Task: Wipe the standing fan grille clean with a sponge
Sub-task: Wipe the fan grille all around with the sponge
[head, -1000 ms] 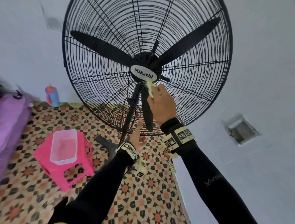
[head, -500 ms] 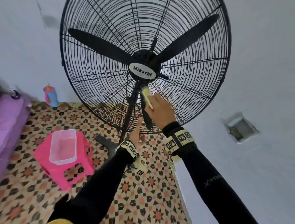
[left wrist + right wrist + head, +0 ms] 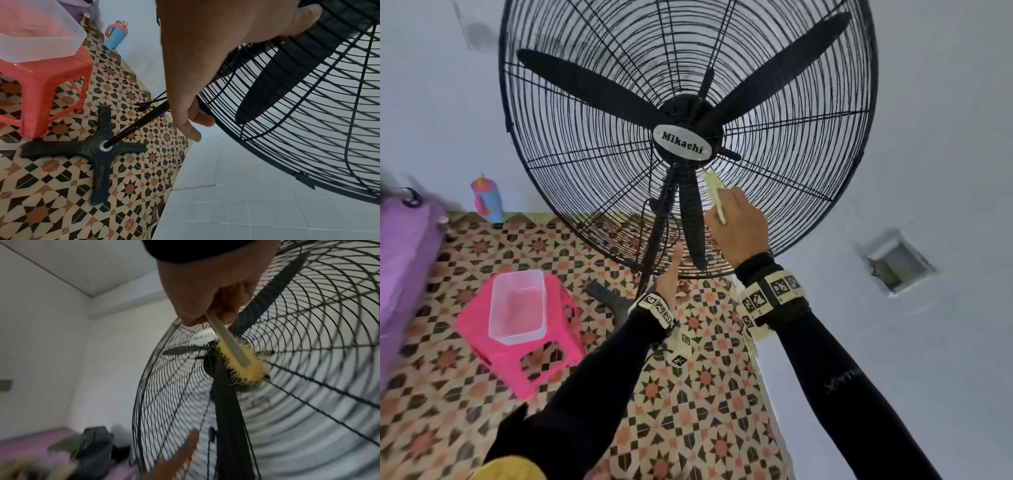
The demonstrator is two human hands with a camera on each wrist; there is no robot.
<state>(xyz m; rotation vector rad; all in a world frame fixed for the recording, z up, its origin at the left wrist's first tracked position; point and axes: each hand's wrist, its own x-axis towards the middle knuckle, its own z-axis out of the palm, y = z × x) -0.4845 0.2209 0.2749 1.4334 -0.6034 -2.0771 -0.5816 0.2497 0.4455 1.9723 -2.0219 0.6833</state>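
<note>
1. The black wire grille of the standing fan (image 3: 791, 144) fills the upper half of the head view, tilted toward the person, with three black blades and a silver oval "Mikachi" badge (image 3: 683, 146) at its centre.
2. The cleaning tool is a pale yellow brush with a flat handle and frayed yellow bristles (image 3: 239, 361), not a plain sponge block; its head touches the wires just below and right of the badge.
3. The right hand (image 3: 738, 224) is clamped on the handle, fingers curled round it.
4. A second ago the hand covered the tool right under the badge; it has since slid down and to the right, so more of the tool is visible. This looks like a short scrubbing stroke along one spoke, leaving most of the grille unwiped.
5. The left hand (image 3: 205, 56) steadies the grille's lower rim, thumb hooked over the wires, fingers loose.
6. Further out: a clear plastic tub (image 3: 518, 305) on a pink plastic stool (image 3: 482, 337), over patterned floor tiles (image 3: 688, 411).
</note>
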